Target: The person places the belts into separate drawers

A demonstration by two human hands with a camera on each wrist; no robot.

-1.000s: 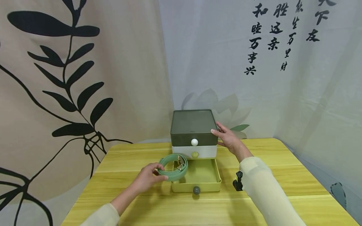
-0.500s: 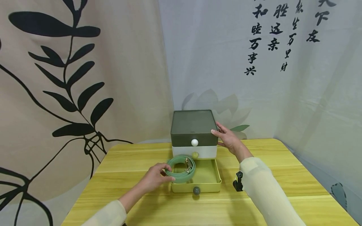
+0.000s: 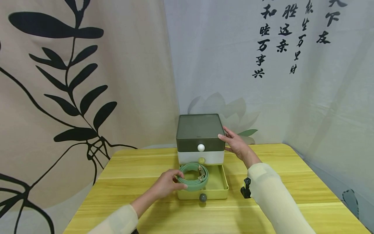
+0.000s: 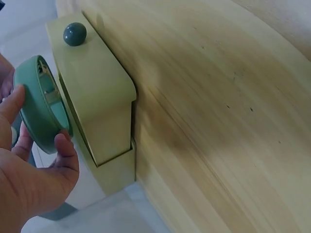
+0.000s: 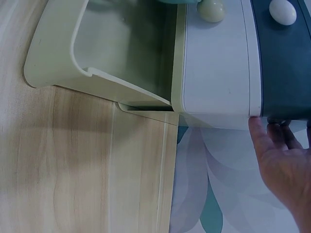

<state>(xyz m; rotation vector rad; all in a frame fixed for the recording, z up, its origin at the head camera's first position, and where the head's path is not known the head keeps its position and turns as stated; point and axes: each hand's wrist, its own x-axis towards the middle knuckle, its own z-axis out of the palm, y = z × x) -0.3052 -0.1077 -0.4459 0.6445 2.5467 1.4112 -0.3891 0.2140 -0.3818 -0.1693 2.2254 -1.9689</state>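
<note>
My left hand (image 3: 167,185) pinches the left side of a coiled green strap (image 3: 196,187) with gold-coloured metal clasps. In the head view the coil hangs tilted over the pulled-out yellow-green bottom drawer (image 3: 216,195). Thumb and fingers lie on the edges of the coil in the left wrist view, beside the drawer front with its grey knob (image 4: 75,34). My right hand (image 3: 238,146) rests against the right side of the stacked drawer box (image 3: 200,126), with its fingers extended. In the right wrist view its fingertips touch the side of the box near the dark top tier (image 5: 286,73).
The box's white middle tier (image 3: 187,157) and dark top tier are closed; their knobs are yellow-green and white. It stands near the back of a wood-grain table (image 3: 140,162). Printed cloth (image 3: 140,81) hangs behind and around the table.
My left hand has carried the coiled strap rightward and slightly lower, from the drawer's left edge to over the drawer. My right hand and the box have stayed in place.
</note>
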